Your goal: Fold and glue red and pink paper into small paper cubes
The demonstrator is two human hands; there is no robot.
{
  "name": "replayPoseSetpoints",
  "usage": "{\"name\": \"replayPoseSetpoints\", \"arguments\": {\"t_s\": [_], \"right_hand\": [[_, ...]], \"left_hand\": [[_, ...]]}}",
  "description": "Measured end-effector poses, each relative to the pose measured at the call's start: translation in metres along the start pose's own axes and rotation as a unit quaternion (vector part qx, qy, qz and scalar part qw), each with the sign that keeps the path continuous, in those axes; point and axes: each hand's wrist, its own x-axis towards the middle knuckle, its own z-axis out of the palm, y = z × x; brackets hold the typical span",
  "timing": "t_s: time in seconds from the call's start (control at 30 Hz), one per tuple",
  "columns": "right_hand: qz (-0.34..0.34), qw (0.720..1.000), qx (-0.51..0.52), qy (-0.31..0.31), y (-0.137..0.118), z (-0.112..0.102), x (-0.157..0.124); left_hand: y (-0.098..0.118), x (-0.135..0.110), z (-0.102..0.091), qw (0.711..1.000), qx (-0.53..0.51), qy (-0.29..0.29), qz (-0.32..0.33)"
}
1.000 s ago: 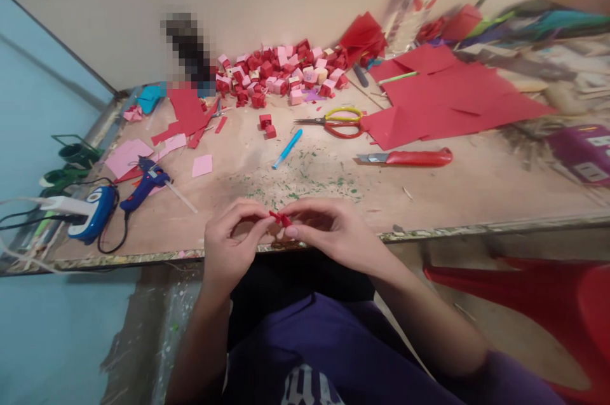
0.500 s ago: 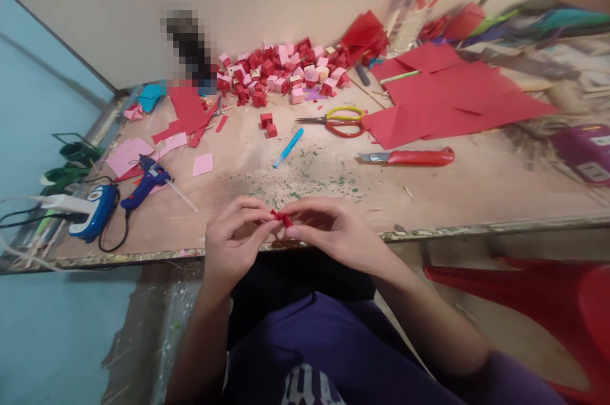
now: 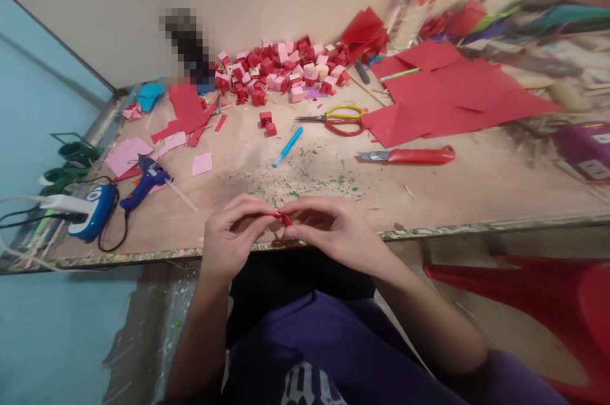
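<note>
**Small red piece (image 3: 286, 220) in a two-handed pinch at the near side of the bench (image 3: 452, 201)**

Clock directions taken from the small red piece, with 12 o'clock straight ahead. Nearest: left hand (image 3: 227, 236) at 9 o'clock, right hand (image 3: 347, 234) at 3 o'clock, both grasping the small red piece between thumb and fingers, fingertips almost meeting. Exact form of the piece partly hidden by the fingers, impossible to tell. Just beyond, around 12 o'clock, scattered green scraps (image 3: 293, 194). Well apart at 9 o'clock, a blue-and-white socket block (image 3: 101, 211); between 9 and 10, a blue glue gun (image 3: 147, 181) with a pale stick at its rear. At 10 o'clock, a pink paper square (image 3: 202, 164). At 2 o'clock, a red-handled knife (image 3: 419, 156), blade toward the left. Farther on at 12, a blue pen (image 3: 288, 146), lying aslant. At 1 o'clock, scissors (image 3: 344, 130) with yellow and red handles. Between 11 and 12, two small red cubes (image 3: 267, 120), close together. Farthest, by the wall: at 12, a heap of red and pink cubes (image 3: 280, 82); toward 2, overlapping red sheets (image 3: 457, 96); at 1, a clear bottle (image 3: 422, 7), blurred.
</note>
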Motion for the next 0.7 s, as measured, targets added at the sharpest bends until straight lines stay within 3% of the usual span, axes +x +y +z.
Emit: {"name": "replayPoseSetpoints", "arguments": {"t_s": [0.37, 0.7], "right_hand": [[-0.038, 0.999, -0.012, 0.035, 0.0027, 0.0049, -0.0019], [-0.121, 0.983, -0.125, 0.059, 0.0070, 0.0074, -0.0046]], "left_hand": [[0.0001, -0.0035, 0.0029, 0.999, 0.019, 0.039, 0.014], [0.0012, -0.0028, 0.0027, 0.998, 0.020, 0.007, 0.057]]}}
